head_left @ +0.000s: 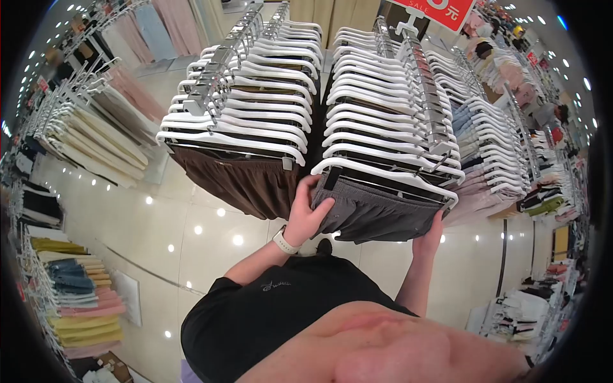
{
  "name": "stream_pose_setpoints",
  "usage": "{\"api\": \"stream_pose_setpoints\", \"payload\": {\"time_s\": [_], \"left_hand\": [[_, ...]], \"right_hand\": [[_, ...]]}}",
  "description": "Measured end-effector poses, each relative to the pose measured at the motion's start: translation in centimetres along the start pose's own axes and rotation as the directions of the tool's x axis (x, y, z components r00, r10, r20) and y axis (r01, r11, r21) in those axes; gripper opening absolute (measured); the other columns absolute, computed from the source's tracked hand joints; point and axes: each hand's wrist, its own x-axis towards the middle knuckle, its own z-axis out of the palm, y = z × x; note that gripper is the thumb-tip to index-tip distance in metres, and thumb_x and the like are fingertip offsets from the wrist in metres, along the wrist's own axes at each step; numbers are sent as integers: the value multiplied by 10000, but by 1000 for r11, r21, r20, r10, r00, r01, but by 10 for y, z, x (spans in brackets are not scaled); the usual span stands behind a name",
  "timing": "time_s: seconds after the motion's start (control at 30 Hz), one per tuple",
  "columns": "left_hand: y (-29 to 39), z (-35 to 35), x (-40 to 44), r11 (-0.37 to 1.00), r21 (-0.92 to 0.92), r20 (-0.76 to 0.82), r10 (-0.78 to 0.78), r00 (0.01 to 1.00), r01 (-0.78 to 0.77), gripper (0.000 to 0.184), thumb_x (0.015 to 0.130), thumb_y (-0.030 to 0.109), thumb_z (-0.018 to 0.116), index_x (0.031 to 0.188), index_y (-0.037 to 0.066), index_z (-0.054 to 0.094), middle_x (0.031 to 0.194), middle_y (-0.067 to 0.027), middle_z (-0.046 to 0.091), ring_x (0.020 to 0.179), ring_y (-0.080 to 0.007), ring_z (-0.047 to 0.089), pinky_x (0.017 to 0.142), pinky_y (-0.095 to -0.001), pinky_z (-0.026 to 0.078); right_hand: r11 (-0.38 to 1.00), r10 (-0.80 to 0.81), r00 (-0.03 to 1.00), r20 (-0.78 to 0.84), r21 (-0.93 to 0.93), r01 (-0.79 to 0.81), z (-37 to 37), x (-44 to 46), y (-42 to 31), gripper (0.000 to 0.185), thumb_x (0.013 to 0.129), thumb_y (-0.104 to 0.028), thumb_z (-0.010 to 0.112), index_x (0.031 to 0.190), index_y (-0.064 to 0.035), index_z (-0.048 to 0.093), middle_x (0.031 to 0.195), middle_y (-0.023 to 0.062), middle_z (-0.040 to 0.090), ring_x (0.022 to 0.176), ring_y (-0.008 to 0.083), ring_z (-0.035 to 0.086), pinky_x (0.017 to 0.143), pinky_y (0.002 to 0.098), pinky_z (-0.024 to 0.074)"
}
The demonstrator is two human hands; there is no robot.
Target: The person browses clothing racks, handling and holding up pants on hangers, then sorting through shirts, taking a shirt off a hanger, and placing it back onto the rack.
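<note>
Dark grey trousers [377, 210] hang from a white hanger [389, 173] at the front of the right-hand rack row. My left hand [308, 207] holds their left edge near the waistband, thumb in front and fingers behind. At their right edge is my right hand [433, 233], its fingers mostly hidden behind the cloth. Beside them, brown trousers [236, 182] with a gathered waistband hang at the front of the left-hand row, close to my left hand. Many white hangers fill both rows behind.
A red sale sign [440, 11] stands above the right row. Racks of pale trousers [96, 143] are at the left, folded or hung coloured clothes [83, 300] at the lower left. More hangers with clothes [495, 147] stand close on the right. The glossy tiled floor [204, 236] shows below.
</note>
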Motion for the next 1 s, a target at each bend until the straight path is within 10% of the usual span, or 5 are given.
{"api": "stream_pose_setpoints", "payload": {"time_s": [0.2,0.63,1.0], "left_hand": [[-26,-30,-27,862,37,335,-488,806,506,392,964,194,720,1277,-26,636,1078,-50,727,963,-105,642,879,-299,529],[-56,-38,-84,874,246,516,-484,707,420,627,890,273,807,1381,-29,559,1323,-131,660,1225,-196,611,1034,-346,483],[-49,-8,-201,861,431,532,-485,694,271,415,923,265,750,1238,5,681,1100,-140,740,1005,-215,702,912,-355,538]], "right_hand": [[994,1,987,-163,-108,-19,15,-53,30,509,1085,-234,546,1500,26,411,1504,156,513,1365,276,516,1143,414,422],[789,297,952,79,-581,-198,-13,-135,68,692,880,-93,769,1478,54,453,1460,115,539,1348,221,488,1146,368,361],[767,430,833,347,-628,-135,-57,-198,81,722,856,-176,810,1450,54,472,1382,108,589,1277,232,551,1068,373,452]]}}
